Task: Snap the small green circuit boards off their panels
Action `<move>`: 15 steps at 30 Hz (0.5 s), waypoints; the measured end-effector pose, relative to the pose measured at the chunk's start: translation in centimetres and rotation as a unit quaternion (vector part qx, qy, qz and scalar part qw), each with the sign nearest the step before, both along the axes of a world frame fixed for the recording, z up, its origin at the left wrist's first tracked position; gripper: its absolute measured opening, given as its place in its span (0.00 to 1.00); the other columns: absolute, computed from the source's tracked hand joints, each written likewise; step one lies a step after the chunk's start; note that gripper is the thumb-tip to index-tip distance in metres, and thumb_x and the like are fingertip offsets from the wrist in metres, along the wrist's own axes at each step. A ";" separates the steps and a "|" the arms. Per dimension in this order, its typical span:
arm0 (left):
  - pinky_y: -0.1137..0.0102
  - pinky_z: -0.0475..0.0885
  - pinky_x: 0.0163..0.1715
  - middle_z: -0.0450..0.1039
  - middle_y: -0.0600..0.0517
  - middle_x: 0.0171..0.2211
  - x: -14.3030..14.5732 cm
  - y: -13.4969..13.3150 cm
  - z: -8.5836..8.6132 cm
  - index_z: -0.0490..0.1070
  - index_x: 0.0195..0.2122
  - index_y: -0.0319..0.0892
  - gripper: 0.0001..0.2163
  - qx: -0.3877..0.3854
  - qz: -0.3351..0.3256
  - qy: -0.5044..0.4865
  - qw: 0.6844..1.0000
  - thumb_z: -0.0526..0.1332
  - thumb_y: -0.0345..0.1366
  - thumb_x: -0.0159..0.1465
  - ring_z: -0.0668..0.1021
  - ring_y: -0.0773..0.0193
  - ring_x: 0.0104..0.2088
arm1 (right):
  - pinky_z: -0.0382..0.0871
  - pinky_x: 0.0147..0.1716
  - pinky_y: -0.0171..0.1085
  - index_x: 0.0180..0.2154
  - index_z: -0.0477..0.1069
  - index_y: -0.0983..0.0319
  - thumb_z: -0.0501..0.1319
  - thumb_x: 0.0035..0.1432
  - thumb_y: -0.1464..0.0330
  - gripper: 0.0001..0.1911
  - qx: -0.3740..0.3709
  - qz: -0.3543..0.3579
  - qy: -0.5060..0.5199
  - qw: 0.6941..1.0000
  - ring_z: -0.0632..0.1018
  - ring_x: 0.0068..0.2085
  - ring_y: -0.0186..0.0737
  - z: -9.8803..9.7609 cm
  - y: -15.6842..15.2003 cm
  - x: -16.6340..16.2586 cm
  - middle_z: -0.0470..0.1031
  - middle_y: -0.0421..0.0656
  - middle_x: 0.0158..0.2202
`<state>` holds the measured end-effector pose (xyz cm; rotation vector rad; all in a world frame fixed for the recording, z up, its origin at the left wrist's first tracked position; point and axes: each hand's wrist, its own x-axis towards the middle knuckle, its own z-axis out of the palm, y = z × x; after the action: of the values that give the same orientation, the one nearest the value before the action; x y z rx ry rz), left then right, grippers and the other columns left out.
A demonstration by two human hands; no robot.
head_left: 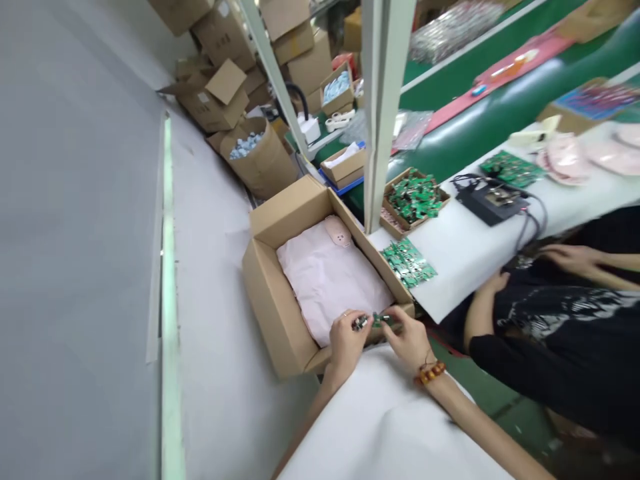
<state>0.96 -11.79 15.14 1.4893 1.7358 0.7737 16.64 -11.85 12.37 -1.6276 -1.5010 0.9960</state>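
My left hand (347,341) is closed around small circuit boards (360,323) with dark and metallic parts showing past the fingertips. A small green circuit board (379,320) is pinched in the fingers of my right hand (409,339), just beside the left. A beaded bracelet (431,372) circles my right wrist. Both hands are over the near edge of an open cardboard box (273,303). Inside the box lies a pale pink sheet (330,280), and a pink rounded piece with small holes (338,231) rests near its far corner.
Panels of green boards (407,262) lie on the white bench (445,267), near a box of loose green boards (416,197) and a black fixture (493,200). A white post (383,113) rises beside the box. A co-worker in black (560,347) sits at right. A green conveyor (457,133) runs behind.
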 end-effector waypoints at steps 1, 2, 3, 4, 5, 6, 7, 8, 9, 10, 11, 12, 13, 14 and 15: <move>0.69 0.73 0.38 0.82 0.49 0.34 0.2 -0.7 0.1 0.81 0.34 0.45 0.05 0.004 -0.023 0.008 1.000 0.65 0.35 0.65 0.80 0.61 0.35 | 0.73 0.30 0.36 0.33 0.72 0.58 0.59 0.59 0.56 0.12 0.003 -0.025 -0.018 1.000 0.79 0.27 0.41 0.3 -1.3 0.1 0.79 0.43 0.28; 0.69 0.73 0.38 0.82 0.49 0.34 0.5 -1.4 0.1 0.82 0.35 0.45 0.05 0.006 -0.048 0.009 0.999 0.65 0.35 0.65 0.81 0.61 0.35 | 0.73 0.29 0.36 0.32 0.70 0.58 0.59 0.59 0.57 0.12 0.003 -0.052 -0.032 0.998 0.78 0.26 0.40 0.4 -2.7 0.2 0.79 0.42 0.27; 0.69 0.73 0.38 0.82 0.48 0.35 0.8 -2.2 0.2 0.82 0.35 0.45 0.04 0.005 -0.072 0.005 0.997 0.66 0.35 0.64 0.81 0.60 0.36 | 0.72 0.28 0.35 0.30 0.69 0.57 0.59 0.59 0.56 0.12 0.002 -0.079 -0.042 0.996 0.78 0.26 0.40 0.6 -4.1 0.3 0.78 0.42 0.26; 0.68 0.73 0.38 0.82 0.48 0.35 1.1 -2.9 0.2 0.82 0.35 0.45 0.04 0.000 -0.095 -0.001 0.996 0.66 0.34 0.64 0.81 0.60 0.36 | 0.72 0.28 0.35 0.29 0.69 0.57 0.60 0.58 0.56 0.12 0.001 -0.103 -0.051 0.993 0.78 0.25 0.41 0.7 -5.4 0.5 0.77 0.42 0.25; 0.68 0.73 0.38 0.82 0.48 0.35 1.4 -3.7 0.2 0.82 0.35 0.45 0.04 -0.008 -0.114 -0.005 0.993 0.66 0.34 0.63 0.82 0.59 0.36 | 0.72 0.27 0.35 0.29 0.69 0.57 0.60 0.58 0.56 0.12 0.000 -0.123 -0.056 0.991 0.78 0.25 0.41 0.7 -6.7 0.6 0.77 0.42 0.25; 0.68 0.73 0.38 0.82 0.48 0.34 1.7 -4.4 0.2 0.82 0.34 0.45 0.04 -0.017 -0.128 -0.005 0.992 0.67 0.34 0.62 0.82 0.59 0.36 | 0.72 0.27 0.35 0.29 0.69 0.57 0.60 0.58 0.56 0.12 0.000 -0.135 -0.058 0.989 0.78 0.25 0.41 0.8 -7.7 0.7 0.77 0.41 0.25; 0.68 0.73 0.37 0.82 0.48 0.33 1.9 -5.0 0.1 0.82 0.33 0.45 0.03 -0.024 -0.136 0.000 0.990 0.67 0.34 0.62 0.82 0.58 0.35 | 0.72 0.27 0.35 0.29 0.69 0.57 0.60 0.59 0.57 0.11 0.001 -0.141 -0.058 0.988 0.78 0.25 0.41 0.8 -8.6 0.8 0.77 0.41 0.25; 0.68 0.72 0.36 0.82 0.48 0.32 2.0 -5.6 0.0 0.82 0.32 0.45 0.04 -0.026 -0.135 0.005 0.990 0.67 0.34 0.62 0.82 0.58 0.34 | 0.72 0.26 0.35 0.29 0.69 0.57 0.60 0.59 0.58 0.11 0.006 -0.144 -0.058 0.988 0.78 0.25 0.41 0.7 -9.3 0.9 0.77 0.41 0.25; 0.68 0.72 0.35 0.82 0.48 0.31 2.1 -5.9 -0.3 0.82 0.31 0.45 0.04 -0.026 -0.131 0.005 0.991 0.67 0.34 0.61 0.82 0.58 0.33 | 0.71 0.26 0.34 0.29 0.68 0.57 0.60 0.59 0.59 0.10 0.012 -0.147 -0.059 0.987 0.77 0.25 0.40 0.7 -9.9 0.9 0.76 0.41 0.24; 0.68 0.72 0.35 0.82 0.47 0.31 2.1 -6.2 -0.6 0.82 0.30 0.45 0.05 -0.028 -0.127 0.002 0.991 0.67 0.36 0.61 0.82 0.57 0.34 | 0.70 0.25 0.34 0.28 0.67 0.57 0.60 0.59 0.60 0.10 0.021 -0.149 -0.063 0.987 0.77 0.24 0.40 0.6 -10.2 0.9 0.75 0.40 0.24; 0.67 0.73 0.36 0.83 0.47 0.32 2.0 -6.3 -1.1 0.82 0.31 0.45 0.06 -0.030 -0.127 -0.006 0.991 0.66 0.38 0.61 0.82 0.56 0.34 | 0.69 0.24 0.33 0.28 0.66 0.57 0.60 0.59 0.61 0.10 0.033 -0.154 -0.070 0.985 0.76 0.24 0.39 0.4 -10.3 0.9 0.74 0.39 0.23; 0.67 0.73 0.36 0.83 0.46 0.33 2.0 -6.3 -1.7 0.83 0.32 0.46 0.08 -0.036 -0.136 -0.021 0.990 0.66 0.41 0.61 0.83 0.56 0.35 | 0.68 0.24 0.33 0.27 0.65 0.57 0.60 0.59 0.62 0.10 0.045 -0.159 -0.077 0.983 0.75 0.23 0.39 0.3 -10.3 0.8 0.73 0.39 0.22; 0.67 0.74 0.36 0.84 0.46 0.33 2.0 -6.2 -2.3 0.83 0.32 0.46 0.10 -0.036 -0.139 -0.037 0.989 0.66 0.44 0.62 0.83 0.55 0.36 | 0.67 0.24 0.33 0.27 0.64 0.57 0.59 0.58 0.63 0.09 0.057 -0.164 -0.086 0.981 0.74 0.23 0.38 0.1 -10.2 0.8 0.72 0.38 0.21; 0.66 0.75 0.37 0.84 0.47 0.33 2.1 -6.0 -3.0 0.83 0.32 0.46 0.12 -0.027 -0.141 -0.049 0.988 0.65 0.46 0.62 0.83 0.55 0.36 | 0.66 0.24 0.32 0.27 0.64 0.57 0.58 0.58 0.64 0.09 0.067 -0.168 -0.095 0.979 0.74 0.23 0.38 -0.2 -10.1 0.9 0.71 0.38 0.21; 0.66 0.75 0.37 0.83 0.47 0.31 2.2 -5.9 -3.7 0.83 0.31 0.46 0.13 -0.009 -0.131 -0.056 0.990 0.64 0.48 0.62 0.83 0.55 0.34 | 0.65 0.24 0.32 0.27 0.63 0.57 0.58 0.58 0.65 0.08 0.075 -0.170 -0.104 0.977 0.73 0.23 0.37 -0.5 -9.9 1.0 0.71 0.38 0.21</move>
<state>3.13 -17.66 11.44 1.5917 1.4254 0.6876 17.60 -21.76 11.87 -1.8424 -1.3312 0.5275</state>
